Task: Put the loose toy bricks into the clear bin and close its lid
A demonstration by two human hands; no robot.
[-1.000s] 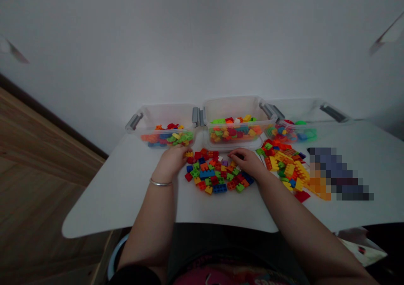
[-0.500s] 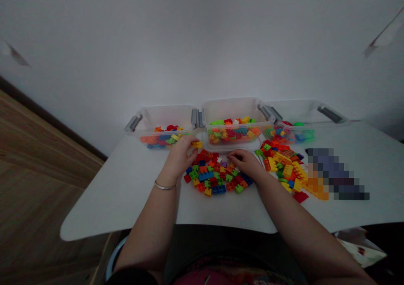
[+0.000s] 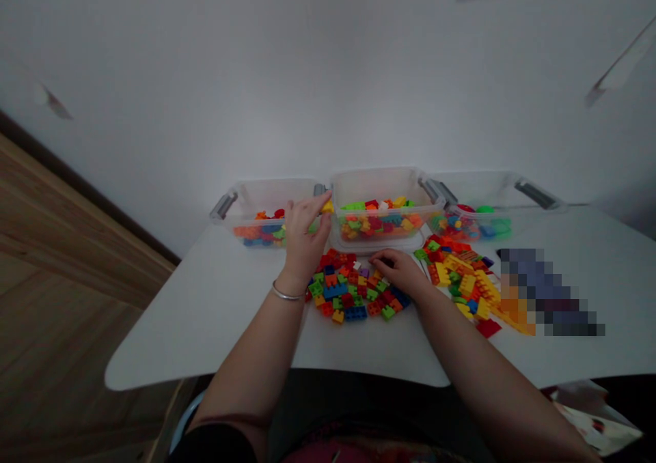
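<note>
My left hand (image 3: 303, 234) is raised at the gap between the left and middle bins, closed on a yellow toy block (image 3: 326, 207) at its fingertips. The block is beside the left wall of the middle clear bin (image 3: 389, 210), which holds mixed blocks. At the back of the block pile (image 3: 335, 290) on the table rests my right hand (image 3: 402, 270), its fingers curled and their tips together. Whatever lies between those fingertips is too small to make out. Red, green, blue, orange and yellow blocks lie in the pile.
A left clear bin (image 3: 243, 207) and a right clear bin (image 3: 492, 207) flank the middle one, both with coloured pieces inside. A second heap of larger blocks (image 3: 466, 282) lies right of my right forearm, beside a blurred-out dark object (image 3: 548, 292). The white table (image 3: 169, 326) meets the wall.
My left hand has risen from the back of the pile with the yellow block, moving up and slightly right to the middle bin's left end. My right hand has stayed almost still.
</note>
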